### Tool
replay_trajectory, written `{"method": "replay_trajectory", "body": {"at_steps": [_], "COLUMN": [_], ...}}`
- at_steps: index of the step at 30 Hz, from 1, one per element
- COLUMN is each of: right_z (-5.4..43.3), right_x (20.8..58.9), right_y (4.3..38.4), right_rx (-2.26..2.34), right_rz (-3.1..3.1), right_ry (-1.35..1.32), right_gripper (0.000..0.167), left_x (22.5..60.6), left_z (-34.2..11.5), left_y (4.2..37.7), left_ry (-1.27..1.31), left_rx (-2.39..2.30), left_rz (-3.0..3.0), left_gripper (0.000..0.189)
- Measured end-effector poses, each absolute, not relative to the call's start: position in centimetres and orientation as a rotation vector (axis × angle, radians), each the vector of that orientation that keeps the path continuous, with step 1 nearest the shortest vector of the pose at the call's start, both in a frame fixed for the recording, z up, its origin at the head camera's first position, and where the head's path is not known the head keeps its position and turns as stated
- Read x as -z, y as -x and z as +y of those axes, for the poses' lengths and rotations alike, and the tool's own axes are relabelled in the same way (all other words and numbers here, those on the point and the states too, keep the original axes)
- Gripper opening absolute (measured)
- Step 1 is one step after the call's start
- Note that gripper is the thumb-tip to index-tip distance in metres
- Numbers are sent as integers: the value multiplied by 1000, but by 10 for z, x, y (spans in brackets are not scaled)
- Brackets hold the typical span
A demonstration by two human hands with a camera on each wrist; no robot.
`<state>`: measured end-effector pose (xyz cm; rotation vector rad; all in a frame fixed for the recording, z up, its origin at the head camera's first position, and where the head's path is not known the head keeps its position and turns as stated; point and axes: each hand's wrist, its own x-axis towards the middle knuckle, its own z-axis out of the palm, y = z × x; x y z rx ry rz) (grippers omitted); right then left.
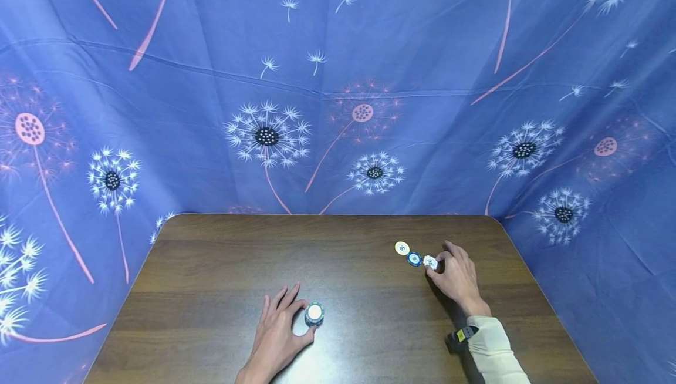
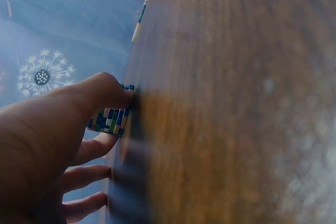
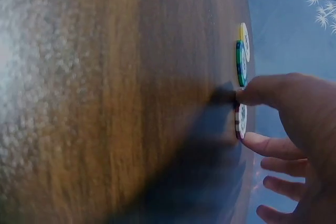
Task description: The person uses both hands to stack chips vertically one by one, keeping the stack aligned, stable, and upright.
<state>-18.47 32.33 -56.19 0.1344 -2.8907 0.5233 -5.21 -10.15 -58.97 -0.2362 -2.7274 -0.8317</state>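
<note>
A stack of poker chips (image 1: 314, 312) stands on the wooden table, a green-rimmed chip on top. The left hand (image 1: 276, 337) pinches this stack between thumb and index finger, its other fingers spread. In the left wrist view the edges of the stack (image 2: 111, 120) show blue, green and pale bands. Farther right, the right hand (image 1: 458, 275) pinches a white poker chip (image 1: 430, 262) by its edge, at the table surface. Beside that chip lie a blue poker chip (image 1: 414, 259) and a yellow poker chip (image 1: 402, 248), in a slanting row.
The brown wooden table (image 1: 222, 266) has rounded far corners. A blue curtain (image 1: 422, 78) with dandelion prints hangs behind it and on both sides. A dark band with a yellow patch (image 1: 463, 334) sits at the right wrist, by a pale sleeve (image 1: 493, 349).
</note>
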Motion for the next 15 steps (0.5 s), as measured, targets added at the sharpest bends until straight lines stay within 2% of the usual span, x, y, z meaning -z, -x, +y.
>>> {"method": "replay_trajectory", "body": {"at_steps": [15], "right_z": [324], "right_x": [571], "right_y": [165], "right_rx": [-510], "right_rz": [-2810], "right_ry": [-173], "right_gripper": [29], "left_x": [590], "left_z": [-102], "left_y": [51], "left_ry": [240], "left_rx": [829], "left_rz": [-2717], "left_gripper": [41]}}
